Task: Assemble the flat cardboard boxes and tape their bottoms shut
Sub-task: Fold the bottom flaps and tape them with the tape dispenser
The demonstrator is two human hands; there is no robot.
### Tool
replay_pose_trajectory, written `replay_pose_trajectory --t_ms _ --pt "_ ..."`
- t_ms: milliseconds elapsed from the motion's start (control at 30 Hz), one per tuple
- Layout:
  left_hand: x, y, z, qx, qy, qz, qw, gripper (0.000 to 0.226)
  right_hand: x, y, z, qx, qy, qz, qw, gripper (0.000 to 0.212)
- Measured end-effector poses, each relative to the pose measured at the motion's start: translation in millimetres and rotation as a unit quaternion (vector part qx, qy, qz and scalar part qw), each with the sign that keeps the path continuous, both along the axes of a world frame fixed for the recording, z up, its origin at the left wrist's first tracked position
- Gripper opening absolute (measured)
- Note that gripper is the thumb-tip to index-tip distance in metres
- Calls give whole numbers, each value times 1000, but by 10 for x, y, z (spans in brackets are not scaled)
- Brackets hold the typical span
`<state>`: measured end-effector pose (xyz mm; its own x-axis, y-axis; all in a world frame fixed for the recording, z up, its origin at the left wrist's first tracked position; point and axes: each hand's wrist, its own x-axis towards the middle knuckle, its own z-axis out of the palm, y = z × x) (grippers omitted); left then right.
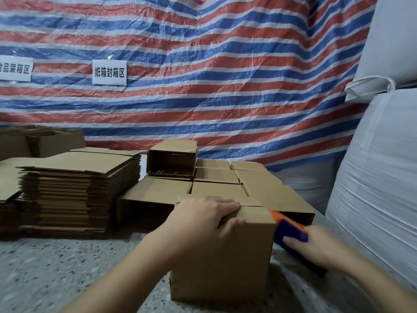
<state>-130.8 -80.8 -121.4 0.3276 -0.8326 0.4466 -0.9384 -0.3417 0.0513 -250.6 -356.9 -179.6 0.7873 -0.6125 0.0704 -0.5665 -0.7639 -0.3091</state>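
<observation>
An assembled brown cardboard box (225,263) stands on the speckled floor in front of me, closed flaps facing up. My left hand (203,218) presses down on the flaps at the near top edge, fingers curled over the rim. My right hand (316,247) grips a blue and orange tape dispenser (290,229) held against the box's upper right edge; the hand is blurred. A tall stack of flat cardboard blanks (74,190) lies to the left.
Several assembled boxes (225,177) sit behind the one under my hands, one open box (171,161) on its side on top. Large white sacks (379,177) stand at the right. A striped tarp (203,75) with two paper signs hangs behind.
</observation>
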Motion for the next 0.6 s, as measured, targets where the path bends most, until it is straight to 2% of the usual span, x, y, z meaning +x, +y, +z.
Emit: replay_pose_trajectory --t_ms 133,200,267,367,500,533,600 --pt "11 -6 2 1 -9 2 1000 59 -35 224 873 140 -198 6 970 54" --pt "8 -5 16 7 -7 3 1000 59 0 391 1281 203 -235 59 949 72" --pt "-6 5 21 12 -1 2 1000 59 85 543 1584 275 -229 125 925 78" --pt "-36 15 29 22 0 11 1000 59 268 733 1814 360 -186 189 894 66" --pt "-45 12 73 16 27 -8 999 55 486 847 1868 361 -92 175 911 69" --pt "-53 23 75 8 52 -14 998 51 519 846 1867 358 -73 174 915 71" --pt "-49 66 66 -59 162 -32 984 41 564 823 1858 347 -59 173 920 74"
